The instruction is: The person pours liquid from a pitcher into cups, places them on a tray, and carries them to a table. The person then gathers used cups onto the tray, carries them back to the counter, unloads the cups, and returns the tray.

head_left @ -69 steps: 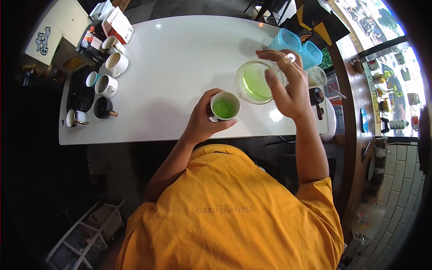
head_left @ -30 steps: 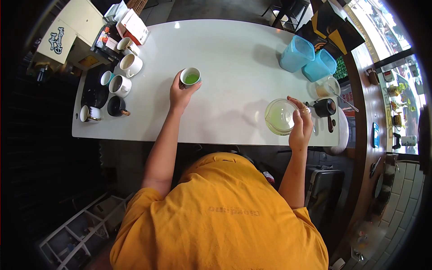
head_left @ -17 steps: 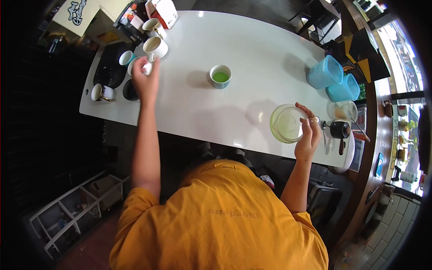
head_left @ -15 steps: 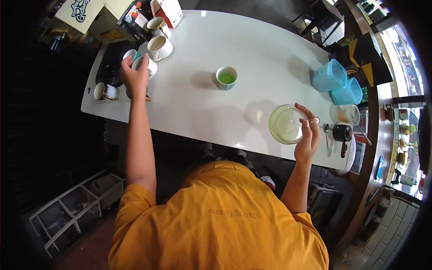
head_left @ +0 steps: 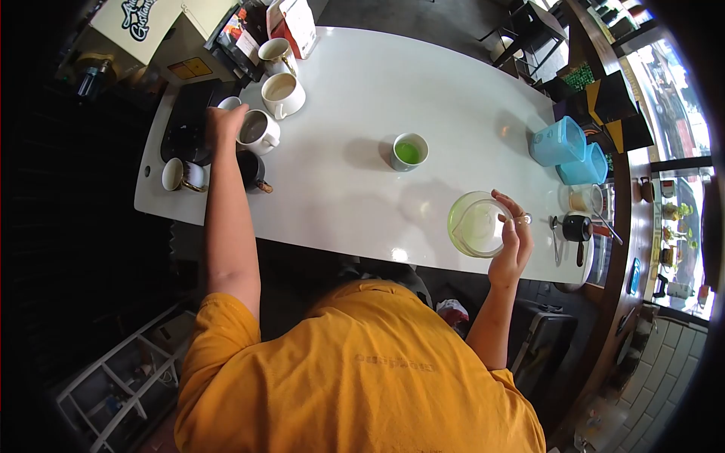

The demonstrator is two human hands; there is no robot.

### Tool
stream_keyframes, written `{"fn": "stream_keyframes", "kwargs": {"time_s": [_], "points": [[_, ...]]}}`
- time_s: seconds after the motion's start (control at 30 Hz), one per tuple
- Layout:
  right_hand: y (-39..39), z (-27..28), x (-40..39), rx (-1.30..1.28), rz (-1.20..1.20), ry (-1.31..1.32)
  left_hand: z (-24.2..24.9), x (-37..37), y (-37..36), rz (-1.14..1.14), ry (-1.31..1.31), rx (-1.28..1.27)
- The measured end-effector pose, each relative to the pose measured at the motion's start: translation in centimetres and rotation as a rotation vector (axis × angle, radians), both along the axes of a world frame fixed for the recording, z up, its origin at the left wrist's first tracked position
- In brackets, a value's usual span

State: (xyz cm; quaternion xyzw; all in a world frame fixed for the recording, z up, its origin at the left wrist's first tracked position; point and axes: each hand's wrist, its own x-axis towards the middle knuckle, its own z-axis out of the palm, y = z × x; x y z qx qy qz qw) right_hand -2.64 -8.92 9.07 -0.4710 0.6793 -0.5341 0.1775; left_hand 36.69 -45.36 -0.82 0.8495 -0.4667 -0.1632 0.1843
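Observation:
My right hand holds a clear glass jug by its handle, above the right front of the table. Pale green liquid or residue shows in the jug. At the left, my left hand is closed at the rim of a small cup, whose lower part is hidden behind it. Right beside that hand stands a white mug, and nearer to me a dark pot with a wooden handle. Mid-table is a small pale cup with bright green liquid.
More mugs stand at the left: a white one, another behind it and a gold-handled one. Blue containers stand at the right, near a spoon and a small black pot. A machine occupies the far left.
My left hand has moved from open fingers over the mugs to closing at the small cup. The view has shifted slightly; the jug stays in my right hand.

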Motion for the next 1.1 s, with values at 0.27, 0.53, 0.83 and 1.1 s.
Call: {"fn": "stream_keyframes", "kwargs": {"time_s": [0.27,0.53,0.83,1.1], "points": [[1.3,0.1,-0.5,-0.013,-0.059,0.032,0.2,0.5,0.3,-0.023,0.096,-0.018],[2.8,0.7,-2.4,-0.054,-0.086,0.001,5.2,-0.2,3.7,0.014,0.117,-0.475],[3.2,0.9,-7.1,-0.13,-0.019,-0.023,10.5,-7.3,12.7,-0.255,1.104,-0.915],[3.1,3.3,-12.4,-0.134,0.04,0.008,11.2,-17.3,22.4,-0.676,1.464,-0.612]]}}
